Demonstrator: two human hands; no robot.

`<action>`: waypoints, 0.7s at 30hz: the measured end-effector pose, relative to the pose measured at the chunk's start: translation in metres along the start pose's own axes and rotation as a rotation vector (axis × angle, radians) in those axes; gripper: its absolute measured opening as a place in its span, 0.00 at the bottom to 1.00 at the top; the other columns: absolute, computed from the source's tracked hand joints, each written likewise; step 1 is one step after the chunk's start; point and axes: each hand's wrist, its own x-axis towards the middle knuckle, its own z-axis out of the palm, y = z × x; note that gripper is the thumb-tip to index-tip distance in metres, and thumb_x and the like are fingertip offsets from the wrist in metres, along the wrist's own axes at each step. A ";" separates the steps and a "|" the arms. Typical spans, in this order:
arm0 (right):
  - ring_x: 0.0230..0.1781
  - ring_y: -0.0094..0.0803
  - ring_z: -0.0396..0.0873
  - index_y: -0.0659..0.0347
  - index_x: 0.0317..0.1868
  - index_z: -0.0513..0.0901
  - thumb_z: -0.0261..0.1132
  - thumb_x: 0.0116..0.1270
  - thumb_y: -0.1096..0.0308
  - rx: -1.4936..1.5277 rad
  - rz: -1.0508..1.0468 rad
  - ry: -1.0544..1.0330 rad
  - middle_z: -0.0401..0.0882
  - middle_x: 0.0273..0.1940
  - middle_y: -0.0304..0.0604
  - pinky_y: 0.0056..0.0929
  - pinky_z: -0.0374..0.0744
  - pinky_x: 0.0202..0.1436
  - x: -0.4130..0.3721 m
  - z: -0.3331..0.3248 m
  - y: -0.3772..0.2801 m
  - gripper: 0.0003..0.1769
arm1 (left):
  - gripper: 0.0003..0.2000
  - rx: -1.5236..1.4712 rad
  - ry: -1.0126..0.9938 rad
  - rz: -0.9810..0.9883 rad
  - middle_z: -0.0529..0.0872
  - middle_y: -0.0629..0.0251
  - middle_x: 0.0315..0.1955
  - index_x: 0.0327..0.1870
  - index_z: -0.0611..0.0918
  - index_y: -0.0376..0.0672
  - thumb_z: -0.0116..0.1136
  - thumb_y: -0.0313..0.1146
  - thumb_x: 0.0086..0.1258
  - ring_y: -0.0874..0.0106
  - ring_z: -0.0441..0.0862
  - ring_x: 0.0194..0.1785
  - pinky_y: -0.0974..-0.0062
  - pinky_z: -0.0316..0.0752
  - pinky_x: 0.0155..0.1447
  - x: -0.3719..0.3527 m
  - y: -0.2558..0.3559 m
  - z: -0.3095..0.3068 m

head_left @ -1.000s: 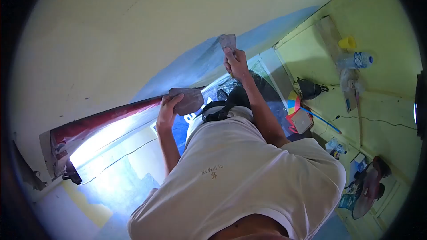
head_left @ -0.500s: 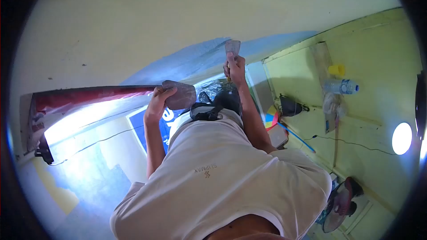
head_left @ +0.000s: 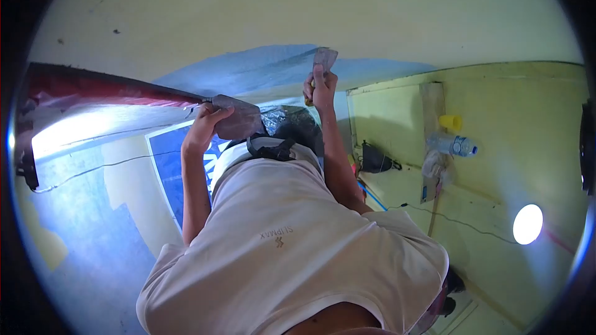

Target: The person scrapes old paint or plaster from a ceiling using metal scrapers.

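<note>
My left hand (head_left: 200,130) is closed round the near edge of a broad, flat grey scraper (head_left: 239,118), thumb on top of its face. My right hand (head_left: 321,90) grips a putty knife (head_left: 325,58) by its handle, with the thumb pressed on the blade. The knife's tip overlaps the upper edge of a blue-grey patch (head_left: 248,65) on the cream surface (head_left: 298,6) in front of me. The scraper is held lower and to the left, in front of my waist.
A red, plastic-covered strip (head_left: 112,90) juts in at the left above a bright light. On the right stand a clear bottle (head_left: 450,144), a yellow cup (head_left: 451,123) and a board (head_left: 432,105). A black bag (head_left: 375,158) hangs near a cable, and a round lamp (head_left: 528,224) glows.
The view has turned, so the surroundings sit further left. Both hands keep hold of their tools; the putty knife shows slightly higher and tilted more to the right.
</note>
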 end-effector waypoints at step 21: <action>0.08 0.24 0.64 0.62 0.20 0.70 0.56 0.73 0.43 -0.066 -0.052 -0.085 0.65 0.11 0.38 0.26 0.65 0.13 0.001 -0.001 -0.012 0.32 | 0.11 0.027 0.073 -0.006 0.86 0.63 0.38 0.44 0.83 0.33 0.63 0.32 0.67 0.74 0.83 0.40 0.75 0.76 0.46 -0.013 -0.016 0.014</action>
